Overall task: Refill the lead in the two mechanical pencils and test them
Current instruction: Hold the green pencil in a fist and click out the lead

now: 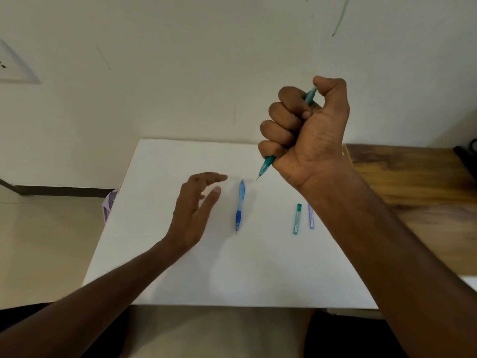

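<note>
My right hand point(307, 130) is raised above the white table point(180, 275), fisted around a teal mechanical pencil point(267, 165). Its tip points down and to the left, and my thumb sits on its top end. A blue mechanical pencil point(240, 205) lies on the table, tip toward me. My left hand point(196, 213) hovers just left of it, fingers apart and holding nothing. A green lead case point(297, 218) and a purple lead case point(311, 215) lie side by side to the right, the purple one partly behind my right forearm.
A wooden surface point(413, 177) adjoins the table on the right, with a dark object point(467, 151) at its far edge. A pale wall rises behind the table. A lilac item point(109, 205) stands on the floor by the table's left edge.
</note>
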The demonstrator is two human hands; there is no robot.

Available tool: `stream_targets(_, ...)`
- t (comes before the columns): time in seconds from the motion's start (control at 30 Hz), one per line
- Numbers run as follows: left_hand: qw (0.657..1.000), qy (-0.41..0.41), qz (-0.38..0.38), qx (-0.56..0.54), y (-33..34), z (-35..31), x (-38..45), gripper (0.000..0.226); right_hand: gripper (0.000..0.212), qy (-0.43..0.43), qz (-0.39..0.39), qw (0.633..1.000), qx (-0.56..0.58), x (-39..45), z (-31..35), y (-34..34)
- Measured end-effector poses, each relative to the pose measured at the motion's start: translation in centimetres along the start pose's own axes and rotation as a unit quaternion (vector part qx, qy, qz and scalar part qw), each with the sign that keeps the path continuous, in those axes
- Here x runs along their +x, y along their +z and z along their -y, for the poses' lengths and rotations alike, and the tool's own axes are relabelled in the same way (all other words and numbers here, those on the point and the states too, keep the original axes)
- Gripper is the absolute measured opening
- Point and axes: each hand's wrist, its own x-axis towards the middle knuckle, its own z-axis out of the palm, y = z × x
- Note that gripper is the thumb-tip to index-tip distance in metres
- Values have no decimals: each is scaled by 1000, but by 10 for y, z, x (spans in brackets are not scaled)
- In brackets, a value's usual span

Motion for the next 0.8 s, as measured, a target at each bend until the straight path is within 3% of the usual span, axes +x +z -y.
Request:
stream_targets(0.03, 991, -49, 10, -127, 1, -18, -2, 46, 49, 2, -1, 1000, 8, 0, 0, -1)
stream_targets(0.07, 960, -107, 51, -254, 2, -35, -5, 54, 49, 4, -4, 1000, 19, 1, 1, -2)
stream_targets(0.13, 845, -212, 171, -461, 4, -60, -12, 74, 50, 5, -15, 999, 50, 2, 1, -5)
stream_targets(0.2, 769, -235, 251, -539, 5, -73, -23, 88, 53, 4, -29, 996, 79, 4, 0, -9)
stream_targets(0.27, 739, -218, 276, -575, 8, -81, -32, 93, 53, 0, -45, 994, 98, 5, -2, -14)
stream_targets(0.5, 704, -201, 294, -614, 6, -91, -34, 98, 52, -8, -65, 992, 109, 10, -4, -25)
stream_targets(0.8, 712, -204, 267, -616, 8, -88, -31, 97, 55, -17, -76, 991, 105, 12, -1, -31)
